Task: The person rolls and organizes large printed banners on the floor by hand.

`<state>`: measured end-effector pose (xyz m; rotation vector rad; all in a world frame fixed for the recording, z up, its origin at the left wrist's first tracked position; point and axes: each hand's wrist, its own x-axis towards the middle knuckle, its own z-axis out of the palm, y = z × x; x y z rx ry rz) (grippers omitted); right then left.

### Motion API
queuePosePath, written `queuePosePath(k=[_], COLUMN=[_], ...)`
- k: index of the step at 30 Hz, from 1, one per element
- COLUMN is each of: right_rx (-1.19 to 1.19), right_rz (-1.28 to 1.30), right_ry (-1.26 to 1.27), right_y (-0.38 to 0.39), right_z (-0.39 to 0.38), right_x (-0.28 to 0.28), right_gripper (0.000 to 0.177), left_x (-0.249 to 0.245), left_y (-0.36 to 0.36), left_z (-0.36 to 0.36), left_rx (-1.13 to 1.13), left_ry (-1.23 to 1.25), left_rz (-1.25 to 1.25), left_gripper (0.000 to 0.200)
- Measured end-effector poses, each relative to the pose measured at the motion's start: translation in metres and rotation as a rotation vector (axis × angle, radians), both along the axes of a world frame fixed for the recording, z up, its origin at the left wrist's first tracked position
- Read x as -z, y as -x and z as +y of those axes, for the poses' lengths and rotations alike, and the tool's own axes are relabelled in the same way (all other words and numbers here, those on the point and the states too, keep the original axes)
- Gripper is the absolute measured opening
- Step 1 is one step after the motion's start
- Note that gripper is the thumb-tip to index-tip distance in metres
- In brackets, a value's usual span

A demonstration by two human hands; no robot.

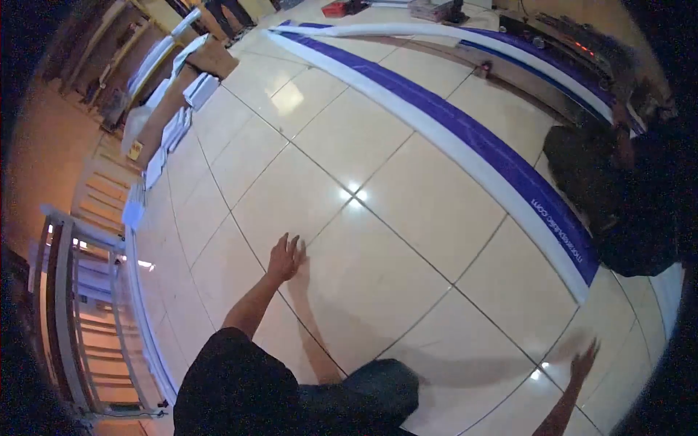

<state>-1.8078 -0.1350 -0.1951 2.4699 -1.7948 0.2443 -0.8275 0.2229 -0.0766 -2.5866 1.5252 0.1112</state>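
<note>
My left hand [288, 257] is over the glossy tiled floor [378, 240], with its fingers apart and nothing in them. My right hand [584, 359] is stretched out low at the right, a little blurred, fingers spread and holding nothing. Nearest to it lies the lower end of a long purple banner strip [465, 123] with a white border and white lettering. The strip runs across the floor from the far back to the right, apart from both hands. Whether either hand touches the tiles is hard to tell. My bent knee [385, 392] shows between my arms.
At the right, a person in dark clothes [625, 196] crouches by a machine with red lit digits [584, 48]; banner material passes there. Folded white sheets [200, 91] and a cardboard box [217, 57] line the left. A metal rack [62, 305] stands lower left. Another person's legs [229, 16] show behind.
</note>
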Motion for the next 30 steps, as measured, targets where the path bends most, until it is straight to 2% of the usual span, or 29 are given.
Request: queuePosePath(k=[1, 2, 3, 4, 6, 7, 8, 10, 11, 13, 16, 17, 18, 19, 20, 22, 23, 24, 25, 26, 27, 28, 29, 30], right_rx=[-0.077, -0.135, -0.164, -0.174, -0.179, -0.062, -0.099, 0.005, -0.023, 0.062, 0.068, 0.074, 0.030, -0.165, -0.197, -0.190, -0.273, -0.130, -0.198, -0.198, -0.180, -0.179, -0.157, -0.238], right_rz=[-0.202, -0.124, -0.036, -0.030, -0.063, 0.062, 0.052, 0.143, 0.146, 0.169, 0.246, 0.212, 0.179, -0.005, 0.031, -0.171, -0.207, -0.200, -0.258, -0.222, -0.267, -0.265, -0.243, -0.328], right_ry=[-0.099, -0.106, -0.183, -0.164, -0.123, -0.298, -0.301, -0.411, -0.431, -0.110, -0.263, -0.438, -0.369, -0.126, -0.084, -0.268, -0.211, -0.382, -0.249, -0.221, -0.355, -0.281, -0.393, -0.340], right_y=[-0.130, -0.186, -0.273, -0.299, -0.367, -0.396, -0.425, -0.473, -0.483, -0.488, -0.543, -0.603, -0.612, -0.592, -0.638, -0.719, -0.751, -0.815, -0.853, -0.893, -0.931, -0.963, -0.986, -1.004], right_z=[-0.030, -0.070, -0.081, -0.094, -0.158, -0.183, -0.194, -0.201, -0.199, -0.194, -0.136, -0.107, -0.086, -0.077, -0.055, -0.025, -0.011, -0.002, 0.008, 0.012, 0.010, 0.017, 0.021, 0.029], right_x=[-0.074, -0.059, -0.116, -0.109, -0.090, -0.079, -0.066, -0.041, -0.015, 0.040, -0.007, -0.062, -0.040, 0.023, 0.019, -0.005, 0.001, -0.039, -0.045, -0.055, -0.077, -0.082, -0.083, -0.092], right_gripper=[0.075, 0.080, 0.089, 0.089, 0.092, 0.096, 0.096, 0.091, 0.091, 0.085, 0.080, 0.077, 0.074, 0.073, 0.075, 0.072, 0.071, 0.072, 0.074, 0.080, 0.080, 0.077, 0.075, 0.075], left_x=[-0.019, -0.003, 0.010, 0.024, 0.035, 0.028, 0.042, 0.032, 0.028, 0.021, 0.009, 0.007, 0.005, 0.004, 0.009, 0.009, 0.012, 0.016, 0.019, 0.021, 0.021, 0.019, 0.018, 0.018], left_y=[0.003, -0.013, -0.018, -0.025, -0.034, -0.036, -0.043, -0.044, -0.046, -0.046, -0.047, -0.049, -0.046, -0.047, -0.053, -0.052, -0.052, -0.053, -0.052, -0.052, -0.051, -0.050, -0.052, -0.053], left_z=[-0.002, 0.003, 0.011, 0.015, 0.024, 0.023, 0.026, 0.022, 0.022, 0.020, 0.014, 0.011, 0.011, 0.010, 0.008, 0.008, 0.008, 0.006, 0.005, 0.009, 0.009, 0.008, 0.007, 0.008], left_rx=[-0.041, -0.032, -0.077, -0.131, -0.111, -0.122, -0.099, -0.130, -0.121, -0.154, -0.165, -0.171, -0.169, -0.174, -0.174, -0.156, -0.155, -0.129, -0.136, -0.141, -0.118, -0.110, -0.089, -0.052], left_ry=[-0.095, -0.100, 0.041, 0.200, 0.183, 0.156, 0.148, 0.154, 0.175, 0.147, 0.133, 0.066, 0.034, 0.056, 0.087, 0.103, 0.135, 0.138, 0.106, 0.060, 0.026, 0.065, 0.112, 0.086], left_rz=[0.031, 0.050, 0.057, 0.054, 0.115, 0.138, 0.116, 0.222, 0.239, 0.277, 0.302, 0.309, 0.337, 0.336, 0.330, 0.350, 0.351, 0.357, 0.342, 0.332, 0.359, 0.363, 0.370, 0.404], left_gripper=[0.061, 0.061, 0.062, 0.063, 0.068, 0.069, 0.072, 0.073, 0.072, 0.069, 0.069, 0.071, 0.071, 0.072, 0.073, 0.072, 0.072, 0.072, 0.072, 0.073, 0.073, 0.074, 0.075, 0.075])
